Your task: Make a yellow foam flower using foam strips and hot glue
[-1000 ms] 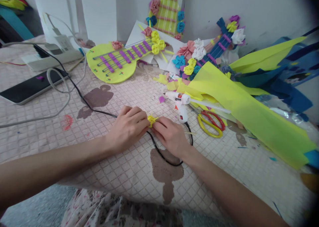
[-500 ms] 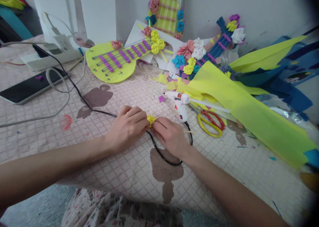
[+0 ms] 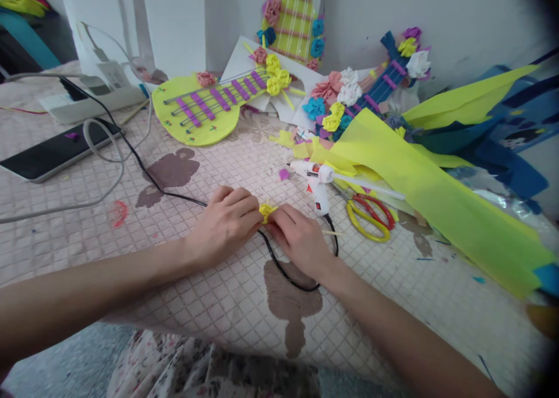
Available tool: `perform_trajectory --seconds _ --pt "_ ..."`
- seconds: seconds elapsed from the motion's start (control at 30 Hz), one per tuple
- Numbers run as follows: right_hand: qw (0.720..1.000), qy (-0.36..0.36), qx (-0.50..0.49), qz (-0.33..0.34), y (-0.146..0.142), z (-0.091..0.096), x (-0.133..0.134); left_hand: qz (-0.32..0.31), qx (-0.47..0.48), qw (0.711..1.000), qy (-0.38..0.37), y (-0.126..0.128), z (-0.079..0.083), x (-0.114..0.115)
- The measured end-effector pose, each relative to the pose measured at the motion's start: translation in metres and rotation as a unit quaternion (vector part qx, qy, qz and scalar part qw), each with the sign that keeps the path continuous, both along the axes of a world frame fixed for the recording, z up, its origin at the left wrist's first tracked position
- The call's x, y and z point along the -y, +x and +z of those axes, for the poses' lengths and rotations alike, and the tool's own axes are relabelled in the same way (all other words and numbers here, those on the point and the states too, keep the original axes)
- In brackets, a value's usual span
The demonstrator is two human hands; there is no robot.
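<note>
Between the fingertips of both hands sits a small yellow crumpled paper flower, partly covered by the fingers. My left hand pinches its left side with curled fingers. From the other side, my right hand grips it, and a thin pale stick pokes out just beyond that hand. The black cord of the hot glue gun passes on the cloth beneath the hands. A white hot glue gun lies just past my right hand, its nozzle facing left.
Scissors with red and yellow handles lie right of the glue gun, beside long yellow paper sheets. Behind are a yellow paper guitar and a blue one with paper flowers. A phone and a power strip are at left.
Both hands stay in nearly the same place, still pinching the yellow flower. The flower looks slightly turned between the fingers, and the whole view has shifted a little.
</note>
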State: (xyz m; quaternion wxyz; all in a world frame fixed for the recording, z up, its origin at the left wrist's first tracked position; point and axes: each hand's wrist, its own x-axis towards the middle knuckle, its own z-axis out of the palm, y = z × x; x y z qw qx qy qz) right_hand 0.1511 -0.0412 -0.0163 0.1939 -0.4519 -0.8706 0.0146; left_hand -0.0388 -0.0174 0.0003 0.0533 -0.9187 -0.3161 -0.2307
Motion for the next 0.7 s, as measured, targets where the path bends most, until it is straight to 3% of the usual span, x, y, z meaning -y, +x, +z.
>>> perform_trajectory --seconds 0.17,0.3,0.47,0.57,0.7 --pt "0.999 -0.016 -0.022 -0.019 0.009 0.005 0.005 0.006 0.006 1.0 0.002 -0.002 0.0 -0.001" --pt "0.999 -0.047 -0.003 -0.012 0.033 0.022 0.008 0.004 0.01 1.0 -0.005 -0.002 0.0 -0.003" --pt "0.983 -0.183 0.029 -0.004 0.093 0.054 0.009 0.001 0.021 1.0 -0.009 -0.001 -0.002 -0.004" --pt "0.971 -0.207 0.009 -0.121 0.129 0.057 0.01 -0.003 0.027 1.0 -0.012 -0.002 -0.003 -0.004" --pt "0.95 -0.193 0.005 -0.246 0.154 0.039 0.007 -0.011 0.043 0.999 -0.011 -0.004 -0.002 -0.005"
